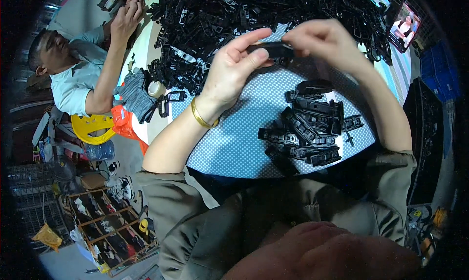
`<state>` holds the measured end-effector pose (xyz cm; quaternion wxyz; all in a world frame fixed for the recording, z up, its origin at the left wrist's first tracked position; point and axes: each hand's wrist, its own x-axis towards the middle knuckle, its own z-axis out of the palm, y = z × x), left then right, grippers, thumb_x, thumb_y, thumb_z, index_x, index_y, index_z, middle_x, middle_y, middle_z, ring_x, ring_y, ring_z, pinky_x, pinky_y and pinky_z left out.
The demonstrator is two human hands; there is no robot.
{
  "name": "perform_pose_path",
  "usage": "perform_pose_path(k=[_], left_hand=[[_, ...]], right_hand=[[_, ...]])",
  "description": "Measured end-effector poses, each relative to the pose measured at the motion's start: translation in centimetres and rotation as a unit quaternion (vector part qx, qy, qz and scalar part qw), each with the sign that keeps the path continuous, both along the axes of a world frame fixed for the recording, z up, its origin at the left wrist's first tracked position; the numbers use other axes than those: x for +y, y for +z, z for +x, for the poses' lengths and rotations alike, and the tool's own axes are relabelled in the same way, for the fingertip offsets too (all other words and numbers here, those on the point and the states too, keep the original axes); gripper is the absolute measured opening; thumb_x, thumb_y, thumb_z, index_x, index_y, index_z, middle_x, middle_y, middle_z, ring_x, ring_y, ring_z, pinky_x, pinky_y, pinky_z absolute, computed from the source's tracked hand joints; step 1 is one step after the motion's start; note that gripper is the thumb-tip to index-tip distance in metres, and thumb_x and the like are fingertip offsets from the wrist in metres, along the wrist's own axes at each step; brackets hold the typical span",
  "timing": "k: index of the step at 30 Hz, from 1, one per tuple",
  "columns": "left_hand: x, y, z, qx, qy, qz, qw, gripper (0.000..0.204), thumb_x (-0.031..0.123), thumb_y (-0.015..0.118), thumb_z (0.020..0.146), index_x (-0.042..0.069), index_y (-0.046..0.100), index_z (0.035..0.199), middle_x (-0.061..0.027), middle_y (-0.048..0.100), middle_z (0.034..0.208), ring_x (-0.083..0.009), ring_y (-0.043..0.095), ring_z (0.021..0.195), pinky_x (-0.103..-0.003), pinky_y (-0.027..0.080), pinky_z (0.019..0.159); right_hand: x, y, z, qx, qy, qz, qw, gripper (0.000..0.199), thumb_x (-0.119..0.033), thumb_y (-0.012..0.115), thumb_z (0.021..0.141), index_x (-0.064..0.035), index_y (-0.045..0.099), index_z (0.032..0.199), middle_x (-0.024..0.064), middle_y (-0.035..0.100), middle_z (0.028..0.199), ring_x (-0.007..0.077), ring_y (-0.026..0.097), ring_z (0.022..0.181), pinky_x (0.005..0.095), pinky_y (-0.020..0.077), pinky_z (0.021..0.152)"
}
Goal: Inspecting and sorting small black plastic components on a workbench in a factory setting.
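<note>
My left hand (pixel 233 65) holds a long, narrow black plastic part (pixel 276 51) between thumb and fingers, above the far side of the table. My right hand (pixel 328 41) is at the right end of that part, its fingers curled in and a little blurred; what they pinch, if anything, is hidden. Nearer to me, on the patterned table top (pixel 222 141), lies a small heap of similar black parts (pixel 312 126). Beside its right edge rests a small dark cross-shaped piece (pixel 350 139). A large pile of black parts (pixel 195 23) covers the far side.
A co-worker (pixel 83 67) sits at the left with both hands by the table edge. Grey cloth gloves (pixel 135 92) and a roll of tape (pixel 156 89) lie at the table's left. A lit screen (pixel 405 27) stands far right, near blue crates (pixel 439 72). A yellow stool (pixel 90 128) stands lower left.
</note>
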<state>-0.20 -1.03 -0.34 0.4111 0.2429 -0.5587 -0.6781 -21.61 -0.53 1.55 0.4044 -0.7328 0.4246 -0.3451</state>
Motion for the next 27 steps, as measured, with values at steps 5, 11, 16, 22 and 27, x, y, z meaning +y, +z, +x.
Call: perform_pose_path(k=[5,11,16,22,27], left_hand=[[1.3,-0.1,-0.1,-0.225,-0.085,-0.033,0.97,0.031,0.006,0.05,0.085,-0.001,0.049,0.115,-0.0042,0.058,0.096,-0.0062,0.053,0.086,-0.018,0.043,0.076],[1.6,0.5,-0.3,-0.247,-0.17,-0.09,0.95,0.025,0.01,0.053,0.085,-0.001,0.054,0.107,-0.0074,0.061,0.094,-0.009,0.055,0.087,-0.021,0.043,0.079],[0.6,-0.4,-0.3,-0.099,0.021,-0.061,0.993,0.041,0.01,0.058,0.082,0.0,0.044,0.119,-0.0092,0.058,0.096,-0.0155,0.056,0.087,-0.025,0.047,0.078],[0.9,0.8,0.0,-0.298,0.116,-0.382,0.867,0.035,0.009,0.068,0.071,0.001,0.058,0.104,-0.0105,0.06,0.094,-0.0164,0.059,0.084,-0.025,0.047,0.073],[0.1,0.4,0.3,-0.302,0.171,-0.253,0.903,0.02,0.005,0.064,0.075,0.0,0.062,0.094,-0.0086,0.062,0.081,-0.011,0.059,0.063,-0.021,0.048,0.056]], right_hand=[[-1.5,1.6,-6.0,0.295,-0.204,-0.186,0.915,0.043,-0.03,0.065,0.076,-0.0016,0.057,0.107,0.0123,0.062,0.094,0.0209,0.06,0.089,0.0316,0.0484,0.076],[-2.9,0.1,-6.4,0.415,-0.212,-0.148,0.872,0.037,-0.016,0.067,0.072,0.0002,0.058,0.103,0.0157,0.061,0.093,0.0271,0.061,0.084,0.0325,0.0488,0.074],[-0.5,0.7,-1.8,0.232,-0.1,-0.445,0.859,0.027,-0.011,0.067,0.069,-0.0016,0.061,0.093,0.0112,0.061,0.083,0.025,0.059,0.077,0.0316,0.0482,0.066],[0.1,-2.5,2.7,0.102,0.019,-0.328,0.939,0.022,-0.011,0.068,0.068,-0.0007,0.062,0.086,0.0117,0.062,0.078,0.0245,0.059,0.068,0.0303,0.048,0.065],[-0.6,-2.1,0.9,0.147,0.009,-0.336,0.93,0.022,-0.007,0.064,0.069,-0.0006,0.061,0.09,0.0104,0.061,0.084,0.0235,0.057,0.081,0.0299,0.0475,0.071]])
